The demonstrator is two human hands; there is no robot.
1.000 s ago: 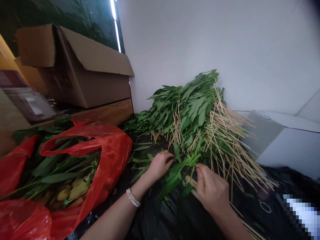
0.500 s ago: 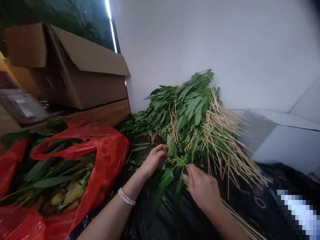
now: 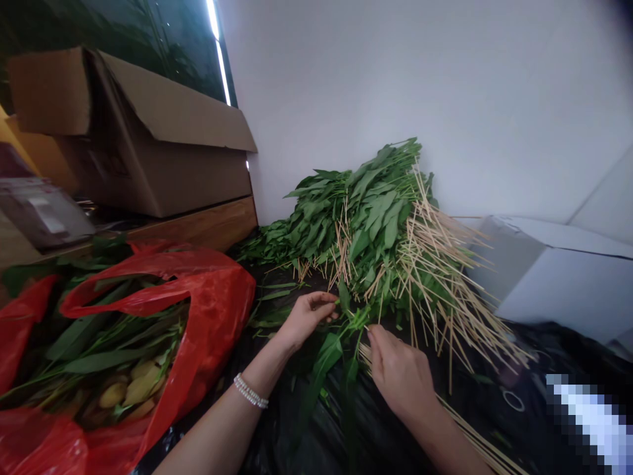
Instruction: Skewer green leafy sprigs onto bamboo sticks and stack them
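Observation:
My left hand, with a white beaded bracelet on the wrist, pinches the edge of a green leaf. My right hand is closed, thumb against forefinger, on what looks like the end of a thin bamboo skewer, mostly hidden by the fingers. Between the hands, a small bunch of leafy greens sits at those fingertips, its long leaves hanging down over black plastic. Loose bamboo skewers lie under my right wrist. Beyond the hands is a heap of leafy greens on skewers, stick ends fanned to the right.
At left stands an open red plastic bag with leaves and round yellowish pieces inside. Behind it is a brown cardboard box on a wooden ledge. A white box stands at right, and black plastic sheeting covers the surface.
My left fingers have shifted slightly and come together at the leaf's edge, and the leaf has moved a little to the right. My right hand has stayed nearly still.

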